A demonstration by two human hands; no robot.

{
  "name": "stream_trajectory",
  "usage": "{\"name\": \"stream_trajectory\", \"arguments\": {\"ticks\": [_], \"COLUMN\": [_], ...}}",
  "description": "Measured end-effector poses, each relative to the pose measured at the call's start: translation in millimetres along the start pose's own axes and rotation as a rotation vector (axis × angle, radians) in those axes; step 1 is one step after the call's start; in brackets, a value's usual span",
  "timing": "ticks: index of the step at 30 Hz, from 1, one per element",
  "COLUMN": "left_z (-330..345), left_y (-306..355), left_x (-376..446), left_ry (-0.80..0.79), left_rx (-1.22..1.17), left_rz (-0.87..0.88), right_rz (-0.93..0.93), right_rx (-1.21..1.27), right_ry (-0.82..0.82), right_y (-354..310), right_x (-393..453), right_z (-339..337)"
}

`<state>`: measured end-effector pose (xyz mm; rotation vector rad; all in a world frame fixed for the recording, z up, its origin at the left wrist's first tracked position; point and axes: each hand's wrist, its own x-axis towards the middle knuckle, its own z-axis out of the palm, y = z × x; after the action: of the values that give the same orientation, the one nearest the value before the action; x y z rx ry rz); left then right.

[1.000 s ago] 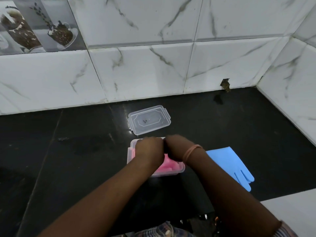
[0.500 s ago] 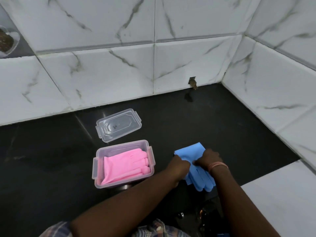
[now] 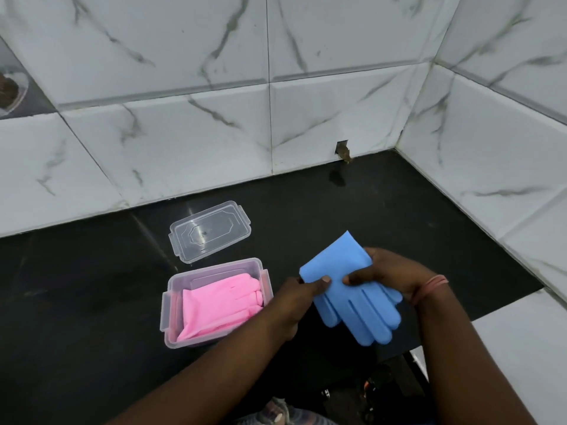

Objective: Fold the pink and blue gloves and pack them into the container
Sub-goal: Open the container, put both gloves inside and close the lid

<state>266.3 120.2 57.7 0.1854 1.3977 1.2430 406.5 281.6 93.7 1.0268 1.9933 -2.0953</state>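
The blue gloves point(image 3: 352, 289) are held flat above the black counter, fingers pointing toward me, cuff end away. My left hand point(image 3: 294, 302) pinches their left edge with thumb on top. My right hand point(image 3: 389, 276) grips their right side, thumb across the palm area. To the left stands the clear plastic container point(image 3: 171, 305) with the folded pink gloves point(image 3: 217, 305) lying inside it. Neither hand touches the container.
The container's clear lid point(image 3: 210, 231) lies on the black counter point(image 3: 92, 286) just behind the container. Marble-tiled walls close the back and right side. A white ledge point(image 3: 521, 348) sits at the near right, and a small hole point(image 3: 343, 150) shows in the back wall.
Both hands left the pink gloves in the container, moved right to the blue gloves and lifted them off the counter. The view has shifted to the right.
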Motion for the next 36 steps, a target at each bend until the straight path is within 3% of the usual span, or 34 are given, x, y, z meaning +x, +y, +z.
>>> {"name": "stream_trajectory", "arguments": {"ticks": [4,7,12,16,20,23,26,30,33,36], "left_z": [-44.7,-88.9,-142.6,-178.9,-202.0,-195.8,-183.9,-183.6,-188.4,-185.3], "left_y": [46.5,72.4,73.3,55.3,36.6,24.9,13.7,10.3,18.9,31.5], "left_x": [-36.1,-50.2,-54.2,-59.1,-66.7,-67.7,-67.8,-69.4,-70.7,-74.0], "left_ry": [-0.129,-0.158,-0.250,-0.188,0.044,0.174,0.272,0.348,0.445,0.558], "left_rx": [0.026,0.023,0.018,-0.088,-0.386,-0.426,-0.361,-0.176,0.288,0.772], "left_rz": [0.087,0.112,-0.011,0.016,0.046,0.054,0.053,0.006,-0.010,-0.033], "right_rz": [-0.080,-0.069,0.041,0.132,0.081,0.014,-0.056,-0.003,0.023,-0.061], "right_rx": [0.137,0.068,-0.073,0.224,0.556,0.455,0.261,0.001,-0.249,-0.644], "right_ry": [-0.259,-0.417,-0.477,-0.491,-0.494,-0.391,-0.163,-0.013,0.063,0.265], "right_y": [-41.5,-67.2,-90.9,-85.6,-63.3,-49.1,-45.2,-42.8,-43.3,-43.1], "right_x": [-1.5,16.4,63.2,84.5,90.9,93.9,99.0,102.7,102.2,100.5], "right_z": [7.1,32.9,95.9,126.0,135.5,152.1,164.6,164.2,169.7,186.7]}}
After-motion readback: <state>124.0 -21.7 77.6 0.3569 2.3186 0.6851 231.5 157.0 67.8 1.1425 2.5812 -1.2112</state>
